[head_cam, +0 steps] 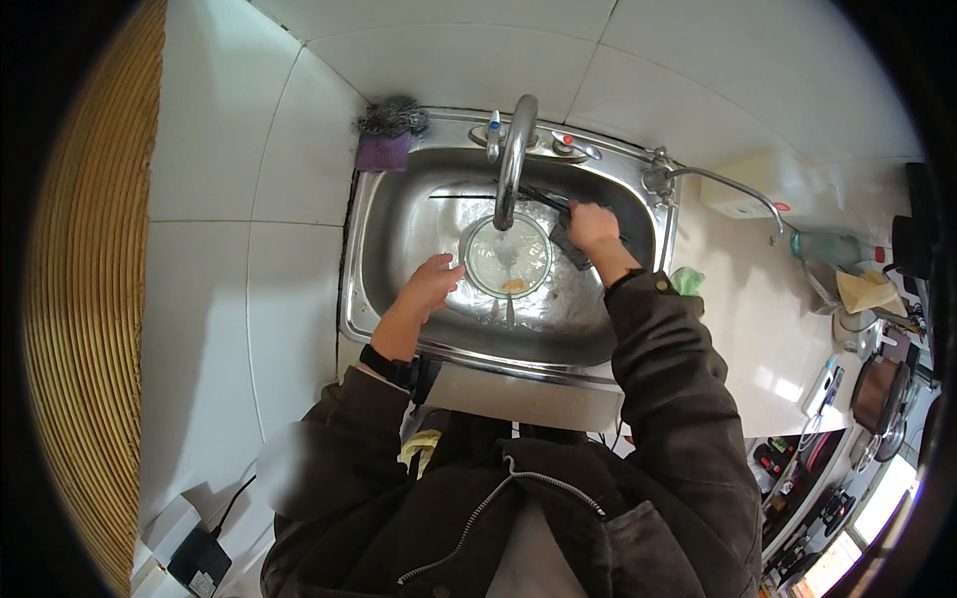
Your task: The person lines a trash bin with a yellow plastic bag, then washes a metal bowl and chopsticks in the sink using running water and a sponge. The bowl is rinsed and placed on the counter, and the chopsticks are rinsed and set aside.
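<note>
In the stainless steel sink, a round glass bowl sits under the faucet spout. Water seems to be in it, along with a small orange-yellow piece. A slim metal utensil handle sticks out over its front rim. My right hand grips dark sticks that look like chopsticks, beside a crumpled dark grey cloth on the sink floor. Left of the bowl, my left hand holds nothing, its fingers apart. Behind the bowl lies another thin dark stick.
A steel-wool scourer and a purple pad occupy the back left corner. Two tap handles, blue and red, flank the spout. A small curved tap rises at right, near a green cloth and a bottle.
</note>
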{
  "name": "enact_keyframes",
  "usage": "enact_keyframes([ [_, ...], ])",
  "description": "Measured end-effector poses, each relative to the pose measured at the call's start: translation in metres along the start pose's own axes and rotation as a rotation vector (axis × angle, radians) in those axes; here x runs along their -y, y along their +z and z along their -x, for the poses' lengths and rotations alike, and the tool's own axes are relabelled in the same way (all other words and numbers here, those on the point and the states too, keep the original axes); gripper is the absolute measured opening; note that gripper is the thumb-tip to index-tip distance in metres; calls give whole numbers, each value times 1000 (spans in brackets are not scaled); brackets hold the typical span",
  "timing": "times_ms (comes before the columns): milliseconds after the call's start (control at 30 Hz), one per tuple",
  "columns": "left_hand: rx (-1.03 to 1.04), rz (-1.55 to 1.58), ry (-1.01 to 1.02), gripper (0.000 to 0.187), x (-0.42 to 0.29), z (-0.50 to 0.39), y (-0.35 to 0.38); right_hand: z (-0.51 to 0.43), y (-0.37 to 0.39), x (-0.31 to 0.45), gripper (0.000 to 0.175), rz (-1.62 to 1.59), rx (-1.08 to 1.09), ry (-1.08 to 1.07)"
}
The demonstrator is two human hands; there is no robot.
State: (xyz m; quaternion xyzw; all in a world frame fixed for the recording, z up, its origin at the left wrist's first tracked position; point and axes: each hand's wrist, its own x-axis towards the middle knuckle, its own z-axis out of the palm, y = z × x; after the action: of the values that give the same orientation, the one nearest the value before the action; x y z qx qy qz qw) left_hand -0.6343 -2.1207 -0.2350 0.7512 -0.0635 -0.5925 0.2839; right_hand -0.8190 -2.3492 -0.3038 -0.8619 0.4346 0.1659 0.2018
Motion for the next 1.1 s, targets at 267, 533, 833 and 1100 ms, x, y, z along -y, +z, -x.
enact_keyframes([
  [267,31,19,7,55,10,15,2,-65,25,50,29,37,56,-316],
  [533,129,41,110,52,-4,36,25,-13,-9,1,30,-176,28,-220],
  [833,332,-89,310,49,-33,60,108,90,3,-43,23,-1259,-201,-104],
  [1100,243,-104,394,50,-26,61,150,102,21,-40,15,-1318,-366,-237],
])
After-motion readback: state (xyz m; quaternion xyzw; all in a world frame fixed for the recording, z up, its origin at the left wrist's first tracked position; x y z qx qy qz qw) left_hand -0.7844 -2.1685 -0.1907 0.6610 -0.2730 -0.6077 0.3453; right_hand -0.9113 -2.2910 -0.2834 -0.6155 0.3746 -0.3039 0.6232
